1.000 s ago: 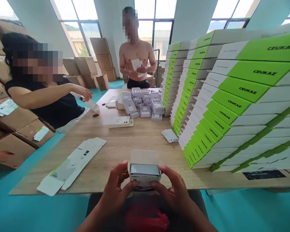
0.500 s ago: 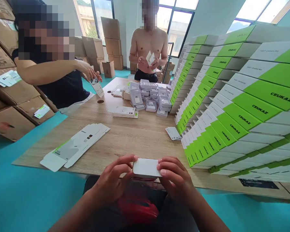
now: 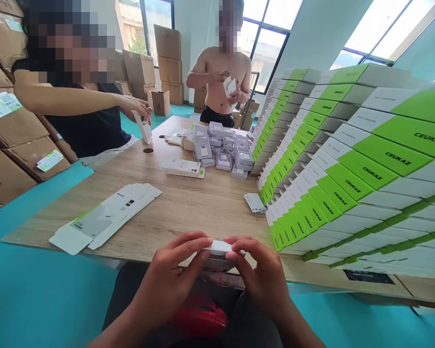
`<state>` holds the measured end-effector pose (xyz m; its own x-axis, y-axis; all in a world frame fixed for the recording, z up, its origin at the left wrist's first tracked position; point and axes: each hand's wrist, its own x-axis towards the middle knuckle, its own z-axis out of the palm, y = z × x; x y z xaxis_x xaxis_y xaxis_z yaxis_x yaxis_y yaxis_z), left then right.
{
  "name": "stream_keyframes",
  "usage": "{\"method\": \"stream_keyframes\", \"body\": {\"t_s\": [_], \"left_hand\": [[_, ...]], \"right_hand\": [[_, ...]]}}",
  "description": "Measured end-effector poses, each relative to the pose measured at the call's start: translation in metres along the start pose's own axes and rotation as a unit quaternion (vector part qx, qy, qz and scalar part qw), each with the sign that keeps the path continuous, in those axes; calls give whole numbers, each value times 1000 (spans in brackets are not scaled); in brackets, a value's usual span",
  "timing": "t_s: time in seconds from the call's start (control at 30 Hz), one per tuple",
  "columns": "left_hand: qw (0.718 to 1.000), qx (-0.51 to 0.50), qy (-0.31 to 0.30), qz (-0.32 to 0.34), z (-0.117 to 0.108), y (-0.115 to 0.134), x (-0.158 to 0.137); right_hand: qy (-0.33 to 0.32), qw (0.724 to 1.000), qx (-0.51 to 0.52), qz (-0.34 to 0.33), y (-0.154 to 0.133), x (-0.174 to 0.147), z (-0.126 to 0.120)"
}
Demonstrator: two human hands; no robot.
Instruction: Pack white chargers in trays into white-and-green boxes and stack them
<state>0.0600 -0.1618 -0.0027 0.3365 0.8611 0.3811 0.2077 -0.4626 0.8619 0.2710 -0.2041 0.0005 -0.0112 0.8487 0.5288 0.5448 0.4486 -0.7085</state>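
A small white carton point(image 3: 220, 248) is held at the table's front edge, just above my lap. My left hand point(image 3: 177, 270) pinches its left end between thumb and fingers. On the opposite end, my right hand point(image 3: 259, 266) grips with its thumb below and fingers on top. The carton's end panel faces up; most of its body is hidden by the hands or in shadow. Left of my hands lies a stack of flattened cartons point(image 3: 108, 215). A small pile of printed cards point(image 3: 254, 202) rests ahead to the right.
Tall stacks of green-and-white boxes point(image 3: 333, 193) line the table's right side. White plastic trays point(image 3: 223, 145) are heaped mid-table, near a flat carton point(image 3: 184, 167). Two co-workers point(image 3: 76, 116) point(image 3: 221, 82) handle cartons across the table. Brown shipping boxes point(image 3: 18, 125) rise at left.
My fingers have moved closer together on the carton, thumbs now on its near side, and its upper panel looks tilted. The view has shifted slightly. Both co-workers' hands have moved on their cartons.
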Motion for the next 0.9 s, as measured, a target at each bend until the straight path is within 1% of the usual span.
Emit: {"method": "stream_keyframes", "body": {"t_s": [0.07, 0.17, 0.33, 0.4, 0.5, 0.53, 0.57, 0.63, 0.73, 0.77, 0.83, 0.87, 0.9], "left_hand": [[1000, -25, -9, -2, -1, 0, 0], [1000, -22, -14, 11, -5, -2, -1], [996, 25, -31, 84, -11, -11, -3], [993, 37, -36, 109, -12, -14, -2], [991, 43, -30, 125, -11, -13, 0], [990, 44, -28, 129, -10, -13, 0], [989, 47, -26, 135, -9, -13, -1], [985, 61, -29, 159, -10, -17, -2], [967, 106, -42, 229, -14, -30, -4], [957, 125, -49, 258, -16, -36, -4], [937, 154, -58, 309, -19, -49, -2], [930, 160, -61, 324, -19, -55, -2], [930, 155, -60, 327, -16, -60, -2]], "right_hand": [[-7, 1000, 1, -15, 2, 0, -2], [-24, 997, -9, -69, 11, -3, -6], [-52, 980, -55, -184, 26, -7, -16], [-55, 980, -52, -184, 26, -6, -18], [-64, 991, -37, -115, 19, -4, -19], [-65, 992, -37, -99, 17, -4, -19], [-66, 992, -42, -98, 16, -3, -20], [-74, 986, -62, -133, 17, -2, -22], [-89, 971, -96, -200, 24, -3, -24], [-91, 968, -104, -208, 27, -3, -24], [-94, 968, -109, -204, 31, -5, -22], [-97, 970, -105, -195, 32, -6, -20], [-98, 973, -98, -185, 33, -8, -18]]}}
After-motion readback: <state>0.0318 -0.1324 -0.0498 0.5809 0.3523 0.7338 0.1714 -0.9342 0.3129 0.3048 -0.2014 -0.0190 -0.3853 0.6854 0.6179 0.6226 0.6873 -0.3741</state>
